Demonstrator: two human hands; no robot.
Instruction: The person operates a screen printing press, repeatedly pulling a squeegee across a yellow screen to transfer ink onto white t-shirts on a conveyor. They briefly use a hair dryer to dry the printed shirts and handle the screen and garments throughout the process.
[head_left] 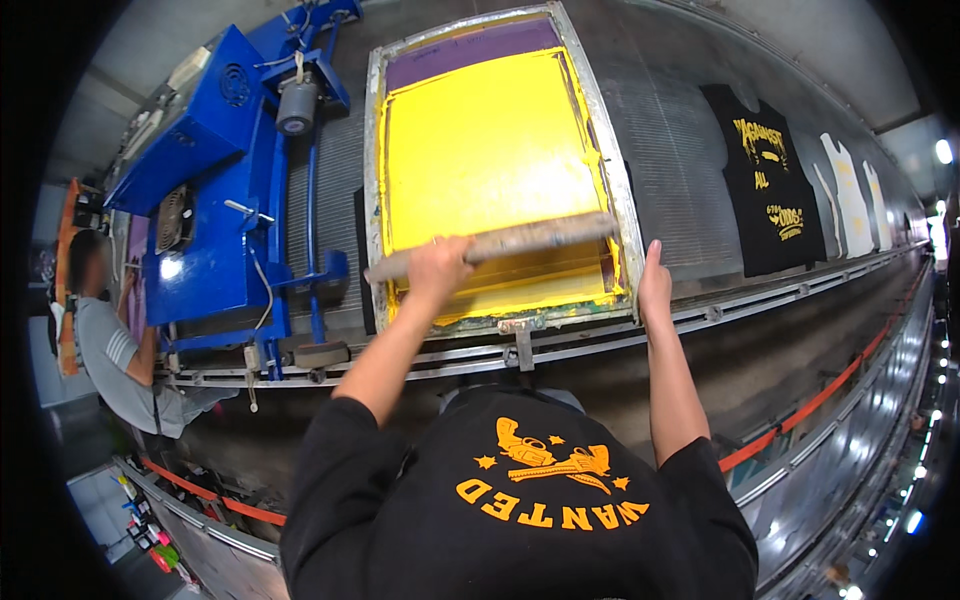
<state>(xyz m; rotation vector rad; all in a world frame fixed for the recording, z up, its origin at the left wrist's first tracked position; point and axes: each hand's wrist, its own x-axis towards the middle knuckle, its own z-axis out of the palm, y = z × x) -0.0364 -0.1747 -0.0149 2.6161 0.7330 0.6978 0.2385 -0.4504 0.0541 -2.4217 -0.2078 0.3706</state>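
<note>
A screen printing frame [375,150] lies over the long table in front of me, its mesh coated with bright yellow ink [480,150] below a purple strip [460,55]. My left hand [440,272] is closed round the middle of a squeegee [540,238], a long worn bar smeared with ink. The squeegee lies slightly slanted across the near part of the screen, reaching almost from side to side. At the frame's near right corner my right hand [655,287] grips the edge; one digit points up and the other fingers are mostly hidden.
Blue machinery [210,200] with a grey motor [298,108] stands at the left. On the table to the right lie a black printed garment [770,185] and white ones [848,195]. A metal rail [590,347] runs along the near edge. Another person [115,340] stands far left.
</note>
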